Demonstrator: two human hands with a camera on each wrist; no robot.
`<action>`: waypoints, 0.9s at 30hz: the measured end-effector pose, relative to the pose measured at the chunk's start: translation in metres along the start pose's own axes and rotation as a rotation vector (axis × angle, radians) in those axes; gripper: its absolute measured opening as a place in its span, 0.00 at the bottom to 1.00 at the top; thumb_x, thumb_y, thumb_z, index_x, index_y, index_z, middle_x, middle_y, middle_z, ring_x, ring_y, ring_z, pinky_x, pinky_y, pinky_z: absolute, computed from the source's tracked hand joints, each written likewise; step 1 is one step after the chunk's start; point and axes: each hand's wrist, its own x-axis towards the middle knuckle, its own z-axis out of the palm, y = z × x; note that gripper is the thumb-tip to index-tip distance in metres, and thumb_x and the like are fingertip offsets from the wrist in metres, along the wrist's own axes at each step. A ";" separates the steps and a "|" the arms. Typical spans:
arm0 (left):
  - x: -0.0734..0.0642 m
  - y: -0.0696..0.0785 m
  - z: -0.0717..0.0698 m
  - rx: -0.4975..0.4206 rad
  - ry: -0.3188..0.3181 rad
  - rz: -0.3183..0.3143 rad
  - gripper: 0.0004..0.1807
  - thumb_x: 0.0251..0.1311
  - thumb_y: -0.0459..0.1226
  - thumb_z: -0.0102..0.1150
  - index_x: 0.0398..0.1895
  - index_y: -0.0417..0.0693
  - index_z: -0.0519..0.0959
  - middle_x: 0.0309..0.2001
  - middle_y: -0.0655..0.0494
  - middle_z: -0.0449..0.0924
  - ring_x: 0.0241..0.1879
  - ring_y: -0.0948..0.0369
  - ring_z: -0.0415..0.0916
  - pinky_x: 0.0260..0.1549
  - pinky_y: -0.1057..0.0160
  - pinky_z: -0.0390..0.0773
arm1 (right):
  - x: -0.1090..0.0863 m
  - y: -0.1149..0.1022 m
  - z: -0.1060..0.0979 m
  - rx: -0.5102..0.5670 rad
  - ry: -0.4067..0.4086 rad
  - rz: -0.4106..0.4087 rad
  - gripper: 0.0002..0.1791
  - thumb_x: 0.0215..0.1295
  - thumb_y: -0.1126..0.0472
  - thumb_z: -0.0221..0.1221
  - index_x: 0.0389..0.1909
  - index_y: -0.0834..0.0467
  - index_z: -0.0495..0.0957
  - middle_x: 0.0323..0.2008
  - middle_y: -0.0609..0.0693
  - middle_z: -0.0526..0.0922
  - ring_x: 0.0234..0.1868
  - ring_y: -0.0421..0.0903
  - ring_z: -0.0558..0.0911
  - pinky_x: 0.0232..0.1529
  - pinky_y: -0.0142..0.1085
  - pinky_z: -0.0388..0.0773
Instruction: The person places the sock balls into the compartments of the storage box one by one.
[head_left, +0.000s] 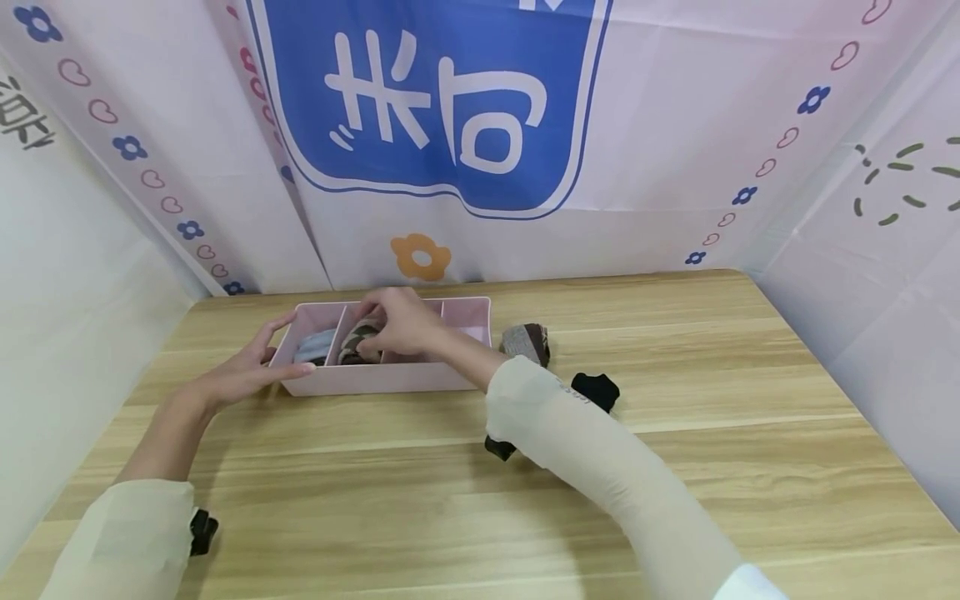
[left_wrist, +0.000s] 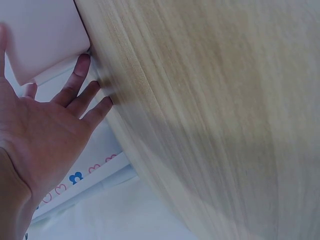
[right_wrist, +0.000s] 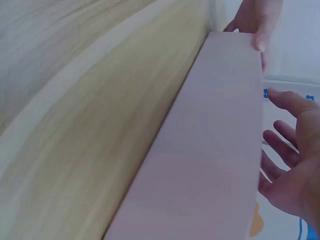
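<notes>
A pale pink divided box sits toward the back of the table. My left hand grips its left end, thumb on the front rim and index finger at the back corner; in the left wrist view the other fingers spread beside the end wall. In the second compartment from the left lies a patterned rolled sock in green, brown and cream. My right hand reaches in from above and holds it between thumb and fingers. In the right wrist view the box's front wall hides the sock. A light blue folded cloth bundle fills the leftmost compartment.
Right of the box, a grey and brown rolled bundle lies on the wooden table. A black bundle is partly behind the right sleeve. A printed cloth backdrop stands along the table's back edge.
</notes>
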 end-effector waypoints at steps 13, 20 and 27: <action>-0.001 0.002 0.000 0.007 -0.001 -0.009 0.55 0.73 0.48 0.58 0.84 0.63 0.25 0.72 0.15 0.54 0.71 0.26 0.57 0.63 0.21 0.53 | -0.033 0.010 -0.045 0.075 0.029 -0.062 0.22 0.60 0.64 0.73 0.55 0.64 0.82 0.56 0.57 0.85 0.60 0.56 0.81 0.64 0.44 0.76; -0.001 0.001 0.001 0.007 0.003 -0.008 0.55 0.73 0.48 0.58 0.84 0.62 0.25 0.72 0.15 0.52 0.71 0.26 0.56 0.63 0.21 0.53 | -0.060 0.020 -0.077 0.099 0.065 -0.020 0.23 0.61 0.63 0.73 0.57 0.62 0.82 0.57 0.54 0.84 0.61 0.51 0.79 0.62 0.40 0.76; -0.001 0.003 0.001 0.010 -0.004 -0.007 0.55 0.73 0.48 0.57 0.84 0.62 0.24 0.72 0.14 0.52 0.71 0.26 0.56 0.63 0.21 0.54 | -0.084 0.038 -0.100 0.110 0.097 -0.023 0.21 0.62 0.64 0.71 0.55 0.64 0.82 0.58 0.56 0.84 0.61 0.55 0.79 0.61 0.48 0.77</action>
